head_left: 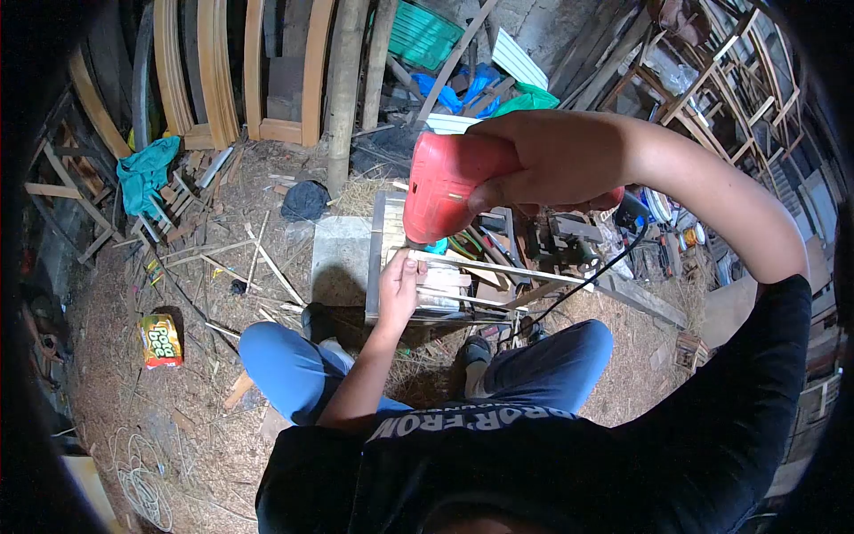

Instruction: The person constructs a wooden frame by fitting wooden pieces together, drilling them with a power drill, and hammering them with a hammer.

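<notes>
My right hand (547,160) is wrapped round the handle of a red power drill (445,182). The drill's nose points down, close to the tip of my left hand (398,287). Between the closed fingers of that hand is the end of a thin wooden frame (507,270), whose narrow strips run off to the right. Whether the bit touches the wood I cannot tell. Beneath lies a low wooden bench (377,245) between my knees. A black cord (614,263) trails from the drill down past the frame.
Tools and scraps crowd the bench's right side, with a wooden beam (645,301) beyond. Curved wooden pieces (213,76) lean at the back left, near a post (342,107). Sticks, a snack packet (161,341) and tangled string (142,485) lie on the floor. Wooden frames (738,80) pile up back right.
</notes>
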`<action>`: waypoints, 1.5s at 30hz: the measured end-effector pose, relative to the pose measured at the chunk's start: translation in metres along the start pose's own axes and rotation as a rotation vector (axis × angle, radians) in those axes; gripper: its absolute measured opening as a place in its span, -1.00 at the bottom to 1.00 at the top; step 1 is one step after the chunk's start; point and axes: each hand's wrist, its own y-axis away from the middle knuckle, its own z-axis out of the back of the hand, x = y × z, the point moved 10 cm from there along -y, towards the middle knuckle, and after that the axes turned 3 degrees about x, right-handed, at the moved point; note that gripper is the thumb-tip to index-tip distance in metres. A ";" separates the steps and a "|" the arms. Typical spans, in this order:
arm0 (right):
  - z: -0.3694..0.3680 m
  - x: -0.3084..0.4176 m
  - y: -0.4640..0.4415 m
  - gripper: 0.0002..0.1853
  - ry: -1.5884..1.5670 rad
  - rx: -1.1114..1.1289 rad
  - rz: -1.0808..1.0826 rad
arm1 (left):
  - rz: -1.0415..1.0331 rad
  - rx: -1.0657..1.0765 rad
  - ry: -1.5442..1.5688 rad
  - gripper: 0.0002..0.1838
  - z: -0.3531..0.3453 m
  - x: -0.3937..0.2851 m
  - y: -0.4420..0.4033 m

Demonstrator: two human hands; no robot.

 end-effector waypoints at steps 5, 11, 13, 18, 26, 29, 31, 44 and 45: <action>-0.004 -0.007 0.000 -0.54 -0.081 0.025 -0.079 | 0.024 0.002 0.047 -0.61 -0.001 0.005 0.001; 0.000 0.004 0.001 -0.54 0.004 -0.016 0.003 | 0.008 -0.004 -0.027 -0.61 0.001 0.000 0.001; -0.003 0.003 0.001 -0.54 -0.032 0.013 -0.038 | 0.023 -0.005 -0.017 -0.62 0.002 0.001 0.002; -0.006 -0.002 0.001 -0.53 -0.055 0.012 -0.050 | 0.001 -0.002 -0.039 -0.66 0.002 -0.005 0.002; -0.007 0.003 0.005 -0.56 -0.116 0.016 -0.073 | 0.023 0.008 0.001 -0.67 0.002 -0.008 0.002; -0.009 0.002 0.002 -0.58 -0.149 0.014 -0.023 | 0.021 0.021 -0.013 -0.69 0.003 -0.002 0.003; -0.010 -0.002 0.006 -0.60 -0.212 0.027 -0.079 | 0.006 0.024 -0.025 -0.70 0.001 -0.004 0.001; 0.016 -0.014 0.049 -0.70 -0.296 -0.098 -0.098 | 0.007 0.007 0.049 -0.69 0.001 0.009 0.001; 0.018 -0.021 0.060 -0.66 -0.309 -0.134 -0.138 | 0.006 0.004 0.063 -0.68 0.000 0.010 0.001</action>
